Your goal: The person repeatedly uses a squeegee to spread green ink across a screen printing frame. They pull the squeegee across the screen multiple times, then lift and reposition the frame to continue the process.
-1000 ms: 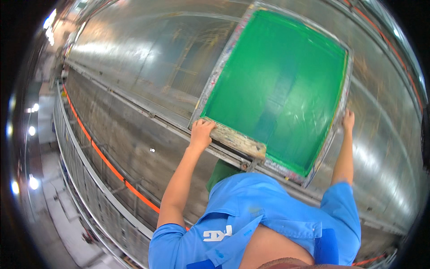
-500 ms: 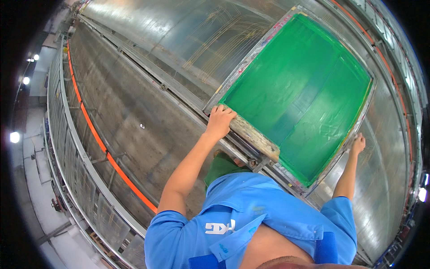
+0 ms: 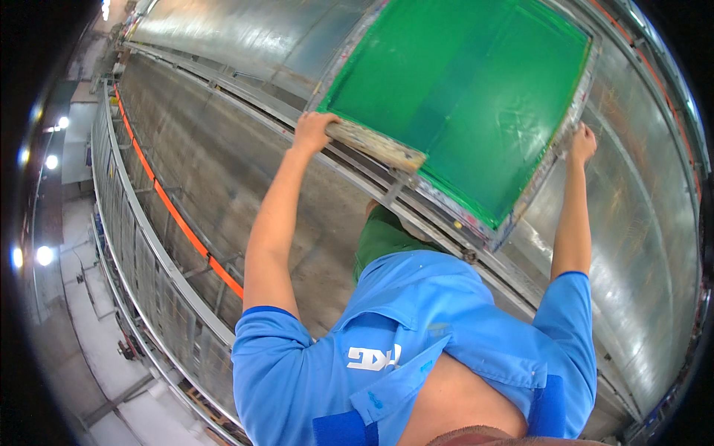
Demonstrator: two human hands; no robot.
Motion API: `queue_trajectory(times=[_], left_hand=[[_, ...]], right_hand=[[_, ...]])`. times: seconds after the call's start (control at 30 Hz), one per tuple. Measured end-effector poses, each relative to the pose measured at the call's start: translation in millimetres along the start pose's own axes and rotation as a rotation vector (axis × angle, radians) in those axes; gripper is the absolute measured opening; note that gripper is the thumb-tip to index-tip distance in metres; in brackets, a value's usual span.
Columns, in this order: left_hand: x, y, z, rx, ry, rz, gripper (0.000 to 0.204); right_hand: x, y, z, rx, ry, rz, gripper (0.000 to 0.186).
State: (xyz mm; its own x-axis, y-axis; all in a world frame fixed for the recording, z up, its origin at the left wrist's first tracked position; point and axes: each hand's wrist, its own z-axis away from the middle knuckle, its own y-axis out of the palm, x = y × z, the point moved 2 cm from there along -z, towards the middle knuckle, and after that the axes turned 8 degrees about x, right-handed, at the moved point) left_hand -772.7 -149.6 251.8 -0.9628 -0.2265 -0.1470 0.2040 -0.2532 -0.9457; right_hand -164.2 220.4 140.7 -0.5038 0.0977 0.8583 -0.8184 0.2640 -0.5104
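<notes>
A screen printing frame (image 3: 329,81) with green mesh (image 3: 454,82) is held out in front of me, tilted over a long metal printing table. Along its near left edge lies a worn wooden bar (image 3: 378,146), which looks like a squeegee handle. My left hand (image 3: 312,132) is closed at the bar's far end, by the frame's left corner, fingers over the wood and the thumb side hidden. My right hand (image 3: 582,143) grips the frame's right edge in a closed fist.
The shiny metal table (image 3: 632,223) runs on both sides of the frame, edged by a metal rail (image 3: 253,114). Left of me is a brown floor aisle (image 3: 201,171). Beyond it stand an orange strip (image 3: 177,212) and another rail-edged table (image 3: 141,245).
Both hands and the frame have moved up and slightly left in view, farther from my body. My arms are more stretched. The wooden bar has travelled with the frame.
</notes>
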Motion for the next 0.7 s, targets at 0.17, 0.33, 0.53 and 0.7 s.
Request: queue_trajectory(times=[0.17,0.33,0.53,0.7], left_hand=[[109.8,-30.8,-39.9,0.051,-0.022,-0.09,0.041],[102.3,-59.8,-49.6,0.126,0.014,-0.126,0.042],[94.6,-50.8,-21.9,0.174,0.218,-0.012,0.04],[86.3,-44.8,-30.2,0.142,0.328,-0.017,0.028]], right_hand=[[46.2,100.9,54.4,-0.061,0.027,-0.056,0.032],[61.5,78.9,71.3,-0.084,-0.009,-0.133,0.029],[54.8,45.8,100.5,-0.09,0.116,0.025,0.029],[30.0,44.3,103.6,-0.066,0.098,0.209,0.03]])
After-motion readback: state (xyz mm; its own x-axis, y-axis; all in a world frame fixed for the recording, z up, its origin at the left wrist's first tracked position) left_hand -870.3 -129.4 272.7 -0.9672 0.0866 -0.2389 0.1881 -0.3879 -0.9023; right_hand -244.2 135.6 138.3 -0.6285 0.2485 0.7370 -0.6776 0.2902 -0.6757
